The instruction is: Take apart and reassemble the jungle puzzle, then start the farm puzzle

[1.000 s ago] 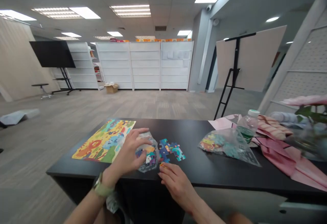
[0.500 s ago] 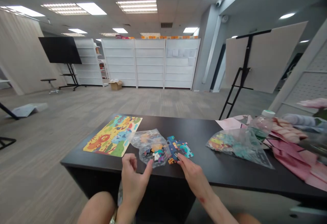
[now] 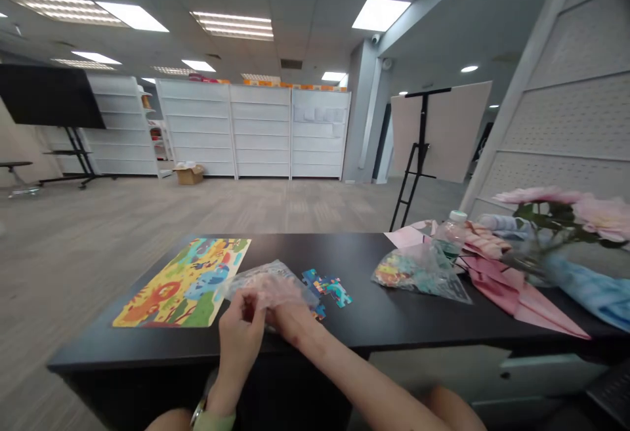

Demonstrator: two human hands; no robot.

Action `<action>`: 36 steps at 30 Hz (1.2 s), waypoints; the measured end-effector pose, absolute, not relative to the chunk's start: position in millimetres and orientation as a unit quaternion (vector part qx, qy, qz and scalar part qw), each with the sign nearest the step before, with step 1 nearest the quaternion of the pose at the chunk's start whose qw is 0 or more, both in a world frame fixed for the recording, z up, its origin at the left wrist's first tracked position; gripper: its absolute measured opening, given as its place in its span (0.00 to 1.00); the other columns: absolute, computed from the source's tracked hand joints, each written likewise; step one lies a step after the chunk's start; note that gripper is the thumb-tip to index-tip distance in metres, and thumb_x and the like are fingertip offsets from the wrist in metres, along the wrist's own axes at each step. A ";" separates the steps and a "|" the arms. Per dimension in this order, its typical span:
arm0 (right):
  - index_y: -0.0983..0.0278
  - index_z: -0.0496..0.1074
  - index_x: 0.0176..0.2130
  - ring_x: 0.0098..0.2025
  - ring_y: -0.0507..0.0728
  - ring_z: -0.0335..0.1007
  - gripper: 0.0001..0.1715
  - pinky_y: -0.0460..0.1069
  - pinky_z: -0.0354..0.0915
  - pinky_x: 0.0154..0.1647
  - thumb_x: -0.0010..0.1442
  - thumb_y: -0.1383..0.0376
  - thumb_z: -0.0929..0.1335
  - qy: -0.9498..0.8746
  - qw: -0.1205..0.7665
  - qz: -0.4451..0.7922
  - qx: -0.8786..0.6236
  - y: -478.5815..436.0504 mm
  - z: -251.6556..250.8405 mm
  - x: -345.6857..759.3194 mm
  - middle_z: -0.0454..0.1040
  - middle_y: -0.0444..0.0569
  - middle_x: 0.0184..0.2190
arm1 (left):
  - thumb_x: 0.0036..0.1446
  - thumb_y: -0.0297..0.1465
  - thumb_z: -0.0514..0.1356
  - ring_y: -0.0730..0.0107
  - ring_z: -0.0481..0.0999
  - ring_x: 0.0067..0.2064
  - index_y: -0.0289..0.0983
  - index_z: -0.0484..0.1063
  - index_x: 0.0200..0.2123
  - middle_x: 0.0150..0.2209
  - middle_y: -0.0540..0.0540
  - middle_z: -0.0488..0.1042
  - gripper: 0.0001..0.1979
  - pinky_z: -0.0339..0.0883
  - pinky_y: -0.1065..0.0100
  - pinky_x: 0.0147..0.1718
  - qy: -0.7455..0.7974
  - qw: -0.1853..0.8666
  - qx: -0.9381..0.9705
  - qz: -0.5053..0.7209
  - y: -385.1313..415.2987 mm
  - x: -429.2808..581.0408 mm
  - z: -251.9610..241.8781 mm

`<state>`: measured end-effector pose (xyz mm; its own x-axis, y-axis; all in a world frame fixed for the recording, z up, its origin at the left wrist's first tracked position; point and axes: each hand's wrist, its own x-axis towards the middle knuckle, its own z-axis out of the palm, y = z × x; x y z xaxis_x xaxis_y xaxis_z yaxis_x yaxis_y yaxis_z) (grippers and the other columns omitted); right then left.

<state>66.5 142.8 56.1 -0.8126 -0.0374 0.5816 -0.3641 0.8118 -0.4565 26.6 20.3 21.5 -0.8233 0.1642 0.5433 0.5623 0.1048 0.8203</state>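
Clear bag (image 3: 295,288) is at the near edge of the black table (image 3: 367,313), left of centre, long side roughly left-right. Left hand (image 3: 240,329) is at its near-left edge, thumb and forefinger closed together, looks like a pinch on the plastic. Right hand (image 3: 276,303) comes in from the near right, crosses to the left, plastic draped over the fingers. Finger opening and any grip under there: can't tell.

Key relation: joined puzzle pieces (image 3: 337,292) lie right of the bag, just beyond the right wrist, so right arm is nearer; left hand is across the bag from them. Cluster runs far-left to near-right, with a bit on the near side by the wrist. Picture sheet (image 3: 184,287) is flat, left of the bag.
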 end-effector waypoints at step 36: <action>0.61 0.73 0.59 0.61 0.59 0.72 0.21 0.56 0.68 0.63 0.72 0.69 0.61 -0.953 0.193 0.226 0.052 300.1 23.9 246.8 0.78 0.53 0.57 | 0.61 0.19 0.59 0.51 0.71 0.54 0.47 0.65 0.65 0.58 0.44 0.73 0.31 0.68 0.50 0.52 -0.764 0.038 -0.626 -0.151 92.9 88.8 16.2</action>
<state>246.8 300.1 23.9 -0.9203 -0.0110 0.3910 -0.1854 0.8925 -0.4113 88.8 92.9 16.2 -0.2132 0.9454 0.2464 0.9682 0.1707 0.1828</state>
